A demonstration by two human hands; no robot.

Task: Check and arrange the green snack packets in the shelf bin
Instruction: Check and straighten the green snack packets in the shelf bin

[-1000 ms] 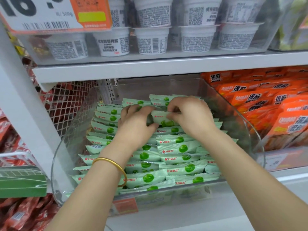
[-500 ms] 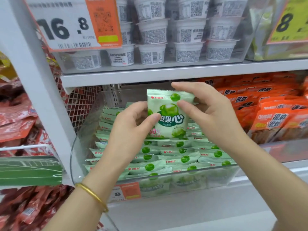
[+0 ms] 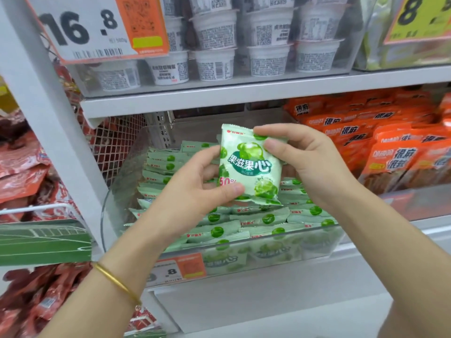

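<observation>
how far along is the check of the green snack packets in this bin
Done: the green packets in the clear bin sit in overlapping rows. In hand: one packet is held above the bin, front to the camera, the left hand pinching its lower part and the right hand its top corner. Left: setting it back in a row; how many others were checked, I cannot tell.

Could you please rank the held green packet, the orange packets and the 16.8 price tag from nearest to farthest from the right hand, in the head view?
1. held green packet, pinched by the right hand.
2. orange packets, just right.
3. 16.8 price tag, upper left.
</observation>
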